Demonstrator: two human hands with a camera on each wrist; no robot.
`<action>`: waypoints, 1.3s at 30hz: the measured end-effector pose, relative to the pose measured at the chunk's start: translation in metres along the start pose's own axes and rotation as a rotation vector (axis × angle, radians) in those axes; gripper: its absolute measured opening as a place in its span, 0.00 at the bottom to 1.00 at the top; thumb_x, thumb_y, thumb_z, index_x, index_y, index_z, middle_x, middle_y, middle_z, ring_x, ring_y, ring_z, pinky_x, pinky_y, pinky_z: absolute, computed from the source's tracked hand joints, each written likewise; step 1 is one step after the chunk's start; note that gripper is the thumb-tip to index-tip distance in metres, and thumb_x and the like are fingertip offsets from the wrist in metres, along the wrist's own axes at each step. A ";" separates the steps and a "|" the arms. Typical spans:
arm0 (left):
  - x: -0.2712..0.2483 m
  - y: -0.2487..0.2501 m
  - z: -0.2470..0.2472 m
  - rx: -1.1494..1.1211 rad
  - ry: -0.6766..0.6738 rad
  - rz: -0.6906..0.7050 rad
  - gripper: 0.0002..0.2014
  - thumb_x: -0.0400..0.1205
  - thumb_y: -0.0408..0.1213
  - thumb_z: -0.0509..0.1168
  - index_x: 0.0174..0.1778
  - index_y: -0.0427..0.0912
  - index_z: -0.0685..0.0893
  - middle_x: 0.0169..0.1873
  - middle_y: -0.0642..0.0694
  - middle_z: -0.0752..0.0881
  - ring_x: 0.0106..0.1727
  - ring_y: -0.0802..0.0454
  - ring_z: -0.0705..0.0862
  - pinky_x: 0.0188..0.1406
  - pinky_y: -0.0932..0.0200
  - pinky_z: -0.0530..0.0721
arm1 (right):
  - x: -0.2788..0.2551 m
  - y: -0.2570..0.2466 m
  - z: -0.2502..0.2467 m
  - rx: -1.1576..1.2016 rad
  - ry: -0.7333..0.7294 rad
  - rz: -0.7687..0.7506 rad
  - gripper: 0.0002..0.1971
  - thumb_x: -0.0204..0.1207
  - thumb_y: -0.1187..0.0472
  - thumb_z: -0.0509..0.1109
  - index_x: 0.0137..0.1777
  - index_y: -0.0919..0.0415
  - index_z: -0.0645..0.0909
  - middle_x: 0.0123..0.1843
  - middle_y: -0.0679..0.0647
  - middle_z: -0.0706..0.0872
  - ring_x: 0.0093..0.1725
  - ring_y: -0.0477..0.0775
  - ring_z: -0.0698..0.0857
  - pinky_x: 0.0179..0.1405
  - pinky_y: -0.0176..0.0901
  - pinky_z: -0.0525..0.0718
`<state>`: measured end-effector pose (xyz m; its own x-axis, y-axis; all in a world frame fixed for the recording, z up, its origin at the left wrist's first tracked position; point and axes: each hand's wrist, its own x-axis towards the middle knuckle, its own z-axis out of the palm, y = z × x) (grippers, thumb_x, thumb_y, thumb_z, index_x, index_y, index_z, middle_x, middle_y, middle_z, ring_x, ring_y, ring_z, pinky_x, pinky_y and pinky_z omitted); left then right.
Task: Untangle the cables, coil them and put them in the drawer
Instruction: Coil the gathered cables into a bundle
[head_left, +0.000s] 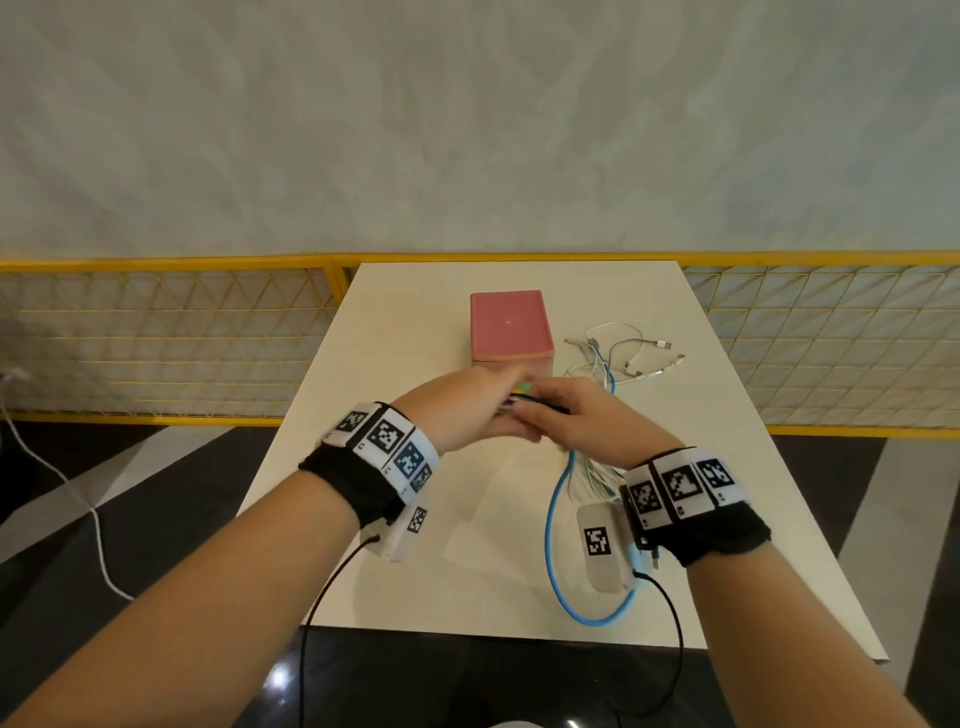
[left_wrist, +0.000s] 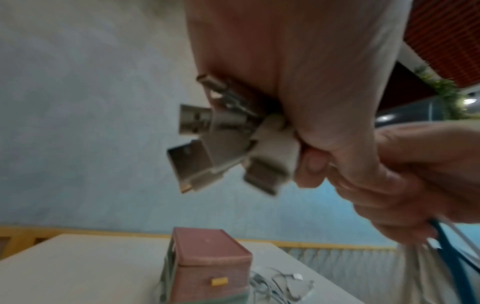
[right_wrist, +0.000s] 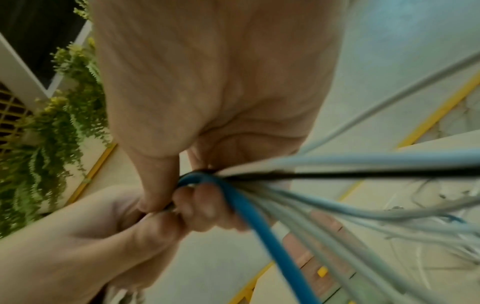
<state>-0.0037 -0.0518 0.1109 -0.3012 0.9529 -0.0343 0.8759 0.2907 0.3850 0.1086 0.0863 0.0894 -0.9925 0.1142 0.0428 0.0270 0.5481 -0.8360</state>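
White and grey cables (right_wrist: 337, 205), one blue cable (head_left: 553, 519) and one black cable (right_wrist: 363, 174) are gathered into a single bundle held above the middle of the cream desk (head_left: 415, 493). The left hand (head_left: 467, 410) has its grip closed round the plug end of the bundle; in the left wrist view, several USB plugs (left_wrist: 207, 144) fan out past the curled fingers (left_wrist: 311, 164). The right hand (head_left: 576, 421) touches the left hand, and its grip is likewise closed round the same bundle. Below the right hand, the blue cable hangs in a loop that reaches the near edge of the desk. A pink drawer box (head_left: 511, 327) stands toward the far edge of the desk, with a yellow handle (left_wrist: 219, 281) on its front. Whether the drawer is open cannot be told. More loose white cables (head_left: 623, 353) lie on the desk just beside the box, toward the right edge.
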 end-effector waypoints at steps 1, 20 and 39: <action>0.000 -0.004 -0.002 0.022 0.014 -0.008 0.23 0.81 0.51 0.68 0.67 0.42 0.78 0.51 0.45 0.88 0.50 0.49 0.86 0.44 0.58 0.80 | -0.001 0.004 -0.003 0.016 -0.016 0.009 0.12 0.82 0.55 0.63 0.43 0.62 0.81 0.30 0.51 0.79 0.29 0.48 0.78 0.35 0.43 0.77; 0.001 0.012 0.017 -0.852 0.400 -0.127 0.05 0.86 0.48 0.61 0.53 0.56 0.81 0.19 0.61 0.82 0.20 0.60 0.76 0.21 0.68 0.70 | 0.005 0.001 0.027 0.381 0.443 0.117 0.16 0.87 0.53 0.49 0.38 0.54 0.69 0.27 0.50 0.69 0.21 0.44 0.66 0.19 0.37 0.65; 0.009 0.011 0.012 -0.886 0.508 -0.113 0.12 0.82 0.38 0.70 0.57 0.33 0.84 0.27 0.55 0.88 0.26 0.63 0.85 0.27 0.69 0.81 | 0.012 -0.018 0.023 0.757 0.162 -0.050 0.17 0.78 0.45 0.63 0.59 0.54 0.82 0.56 0.60 0.75 0.45 0.52 0.80 0.44 0.47 0.80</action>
<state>0.0075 -0.0386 0.1040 -0.6687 0.7153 0.2027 0.3017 0.0119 0.9533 0.0936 0.0589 0.0920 -0.9591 0.2561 0.1208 -0.1636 -0.1527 -0.9746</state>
